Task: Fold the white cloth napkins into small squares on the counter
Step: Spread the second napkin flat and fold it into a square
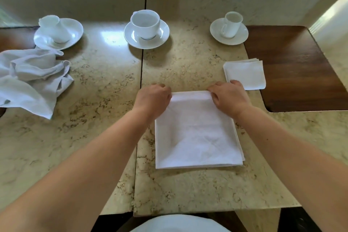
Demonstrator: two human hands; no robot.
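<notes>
Pinching the far corners of the half-folded napkin (195, 133) on the counter (94, 100), your left hand (153, 98) and right hand (228, 96) curl closed around its edge.

Illumination is bright, diffuse daylight entering from the pale panels along the far edge of the view. The polished stone desk (105, 100) shows a soft white glare patch just beside the middle saucer (146, 33). Each cup and saucer casts a soft-edged shadow toward the camera. The white napkin (197, 132) is near overexposure; its creases are faint. Colour balance is slightly cool at the far edge. Wide-angle distortion bends the desk seams and stretches both forearms at the lower corners. Focus is slightly soft overall, with mild blur at the frame edges.
</notes>
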